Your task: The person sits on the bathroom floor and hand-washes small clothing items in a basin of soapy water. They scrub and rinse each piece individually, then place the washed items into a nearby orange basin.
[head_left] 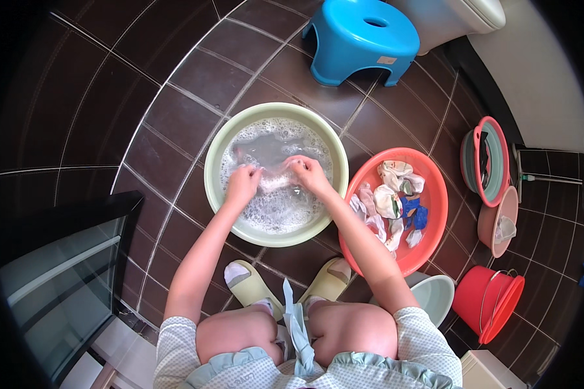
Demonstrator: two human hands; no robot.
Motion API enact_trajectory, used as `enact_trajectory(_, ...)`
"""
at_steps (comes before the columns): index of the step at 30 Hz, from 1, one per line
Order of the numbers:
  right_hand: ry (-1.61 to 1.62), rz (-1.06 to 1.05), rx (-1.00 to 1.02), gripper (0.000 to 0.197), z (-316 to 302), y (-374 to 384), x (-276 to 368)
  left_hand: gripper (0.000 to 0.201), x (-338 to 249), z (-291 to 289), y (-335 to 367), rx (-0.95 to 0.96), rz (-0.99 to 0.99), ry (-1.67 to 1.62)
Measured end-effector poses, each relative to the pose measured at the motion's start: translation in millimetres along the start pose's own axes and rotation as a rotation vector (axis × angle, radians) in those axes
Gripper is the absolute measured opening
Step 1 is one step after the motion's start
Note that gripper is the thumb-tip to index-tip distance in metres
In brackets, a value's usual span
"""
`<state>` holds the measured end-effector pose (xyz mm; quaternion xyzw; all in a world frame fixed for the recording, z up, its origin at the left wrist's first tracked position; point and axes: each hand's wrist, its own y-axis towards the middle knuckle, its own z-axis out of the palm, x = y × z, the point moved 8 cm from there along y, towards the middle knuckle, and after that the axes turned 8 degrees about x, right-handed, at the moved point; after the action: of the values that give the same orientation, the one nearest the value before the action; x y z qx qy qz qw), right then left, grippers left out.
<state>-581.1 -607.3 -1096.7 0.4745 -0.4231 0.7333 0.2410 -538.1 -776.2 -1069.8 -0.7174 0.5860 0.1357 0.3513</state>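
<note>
A pale green basin (212, 194) of cloudy, sudsy water stands on the floor in front of me. Over its middle, my left hand (244, 184) and my right hand (307, 174) pinch a small, wet, pale pinkish-white cloth (276, 183) between them. It stretches from one hand to the other at the water's surface, partly covered by foam, so its exact kind cannot be made out. The fingers of both hands are closed on it. To the right, touching or nearly touching the green basin, a coral-red basin (438, 214) holds several crumpled small garments (388, 201) in white, pink and blue.
A blue plastic stool (370, 39) stands beyond the basins, beside a white toilet (461, 16). Along the right are a grey-and-pink basin (467, 155), a pink basin (490, 223), a red bucket (477, 295) and a pale grey-green tub (438, 295). A dark-framed glass panel (65, 279) is at left.
</note>
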Motion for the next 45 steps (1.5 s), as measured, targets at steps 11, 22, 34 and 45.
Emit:
enact_trajectory(11,-0.347,-0.262,-0.331,0.034,57.1,-38.2,85.1,0.042,-52.8,7.0,-28.1,-0.097,-0.244,-0.987)
enact_trajectory(22,-0.325,-0.045,-0.347,0.040,40.3,-31.2,66.3,0.041,-53.3,28.7,-37.0,0.160,-0.297,-0.895)
enact_trajectory(34,-0.269,-0.013,-0.009,0.027,24.9,-38.7,21.5,0.021,-0.4,22.5,-40.8,0.285,-0.357,-1.629)
enact_trajectory(45,-1.031,-0.077,-0.118,0.031,6.0,-26.4,41.8,0.033,21.1,26.7,-8.4,0.116,0.016,-0.423)
